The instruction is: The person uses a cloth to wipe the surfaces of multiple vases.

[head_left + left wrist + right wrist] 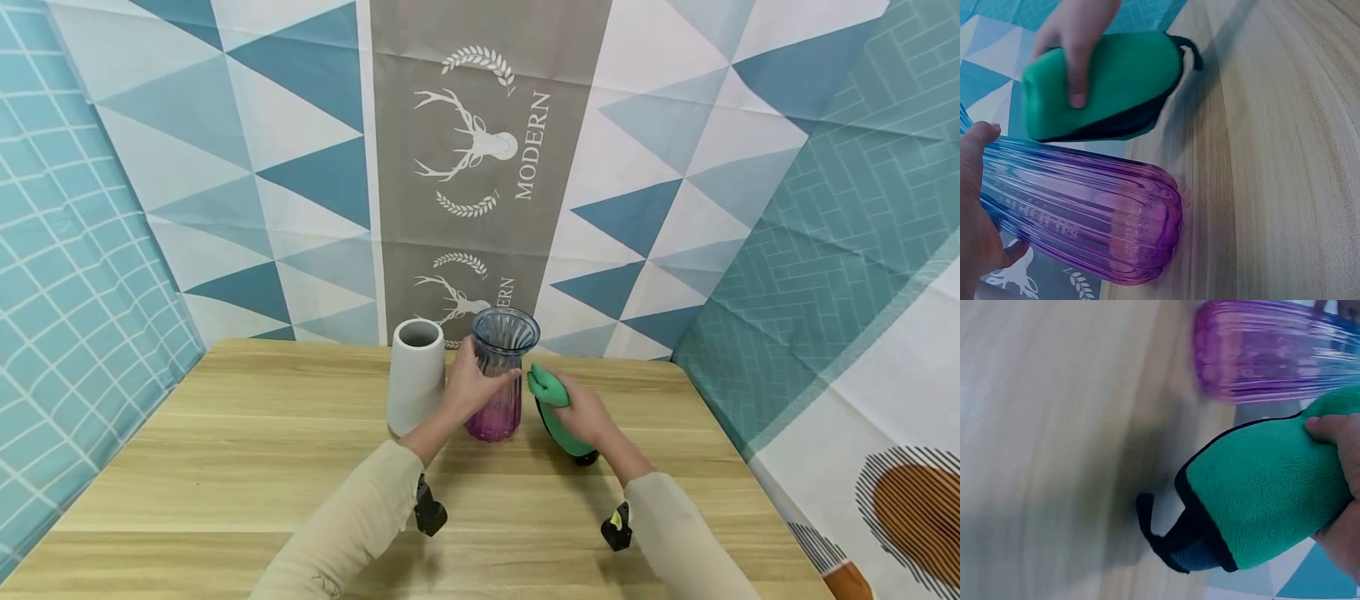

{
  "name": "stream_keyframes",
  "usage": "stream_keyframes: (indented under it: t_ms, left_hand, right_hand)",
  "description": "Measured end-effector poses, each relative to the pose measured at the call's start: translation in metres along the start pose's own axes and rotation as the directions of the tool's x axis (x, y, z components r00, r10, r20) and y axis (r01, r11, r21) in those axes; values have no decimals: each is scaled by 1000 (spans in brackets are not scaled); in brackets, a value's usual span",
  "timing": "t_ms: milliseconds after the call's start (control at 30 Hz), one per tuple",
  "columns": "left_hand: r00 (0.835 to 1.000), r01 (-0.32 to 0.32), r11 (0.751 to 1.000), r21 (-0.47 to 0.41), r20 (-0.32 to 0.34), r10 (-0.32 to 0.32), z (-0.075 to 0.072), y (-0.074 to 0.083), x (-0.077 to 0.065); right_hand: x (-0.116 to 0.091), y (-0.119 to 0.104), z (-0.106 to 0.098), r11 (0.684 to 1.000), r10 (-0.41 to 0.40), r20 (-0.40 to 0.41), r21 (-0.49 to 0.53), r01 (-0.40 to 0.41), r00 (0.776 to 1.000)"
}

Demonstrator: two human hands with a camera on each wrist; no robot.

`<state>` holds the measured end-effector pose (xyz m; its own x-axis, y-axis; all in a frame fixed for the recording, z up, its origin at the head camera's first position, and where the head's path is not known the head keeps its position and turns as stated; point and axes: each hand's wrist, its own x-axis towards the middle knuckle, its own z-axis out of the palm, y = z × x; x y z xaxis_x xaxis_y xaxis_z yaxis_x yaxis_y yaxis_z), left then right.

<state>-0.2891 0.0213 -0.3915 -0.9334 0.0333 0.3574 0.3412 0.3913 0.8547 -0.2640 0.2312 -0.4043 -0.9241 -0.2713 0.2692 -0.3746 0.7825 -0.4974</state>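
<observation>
A ribbed glass vase (pixel 501 417), bluish at the flared rim and purple toward the base, stands upright near the back of the table. My left hand (pixel 470 385) grips it below the rim, thumb and fingers spread around the glass. To its right, my right hand (pixel 588 414) holds a folded green cloth (pixel 1260 481) with dark edging and a small black loop. In the left wrist view, the cloth (pixel 1129 69) is beside the vase (pixel 1097 215), its looped end toward the tabletop. The right thumb presses on the fuzzy green side.
A white cylindrical vase (pixel 417 379) stands just left of the glass one, close to my left hand. The wooden table (pixel 225 450) ends at a patterned cloth backdrop (pixel 487 225) behind both vases. Similar hangings flank the left and right sides.
</observation>
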Motion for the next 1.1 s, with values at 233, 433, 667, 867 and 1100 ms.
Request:
stream_keyframes:
  t_ms: [233, 433, 667, 867, 1100]
  left_hand:
    - [999, -33, 999, -15, -11, 33, 1, -2, 0]
    - [1000, -30, 999, -23, 3, 30, 0, -1, 0]
    - [998, -69, 997, -31, -1, 69, 0, 0, -1]
    - [998, -67, 998, -19, -1, 67, -1, 2, -1]
    - [998, -60, 998, -8, 6, 60, -1, 0, 0]
  right_hand:
    - [10, -17, -11, 991, -19, -94, 130, 31, 995]
    - [14, -24, -13, 989, -27, -140, 139, 47, 990]
    - [15, -26, -11, 994, -68, -144, 76, 80, 987]
    - [13, -22, -6, 994, -110, -102, -19, 109, 989]
    - [6, -13, 1, 994, -86, 6, -61, 86, 996]
